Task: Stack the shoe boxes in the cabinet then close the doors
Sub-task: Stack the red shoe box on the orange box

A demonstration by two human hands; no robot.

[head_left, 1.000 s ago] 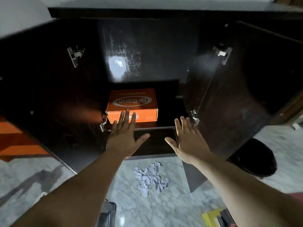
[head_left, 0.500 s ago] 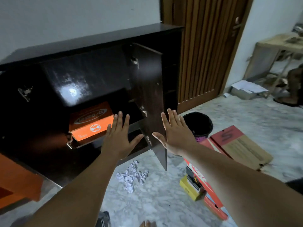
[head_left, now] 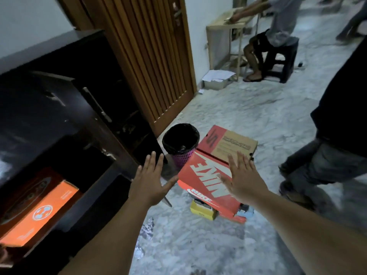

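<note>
Marble flooring (head_left: 228, 108) fills the head view, with a slatted wooden door (head_left: 151, 62) behind and a dark cabinet (head_left: 59, 108) at left whose door (head_left: 111, 135) stands open. Inside it sits 1 orange shoe box (head_left: 39, 213). On the floor, beside a black bin (head_left: 180, 141), lies a red Nike box (head_left: 206, 181), with a red-and-brown box (head_left: 230, 143) just behind it. The left hand (head_left: 151, 181) and right hand (head_left: 242, 179) reach toward the Nike box, fingers spread, holding nothing; whether either touches it I cannot tell. Judging by this, 1 box is stowed, at least 2 remain, and the doors are not yet closed.
</note>
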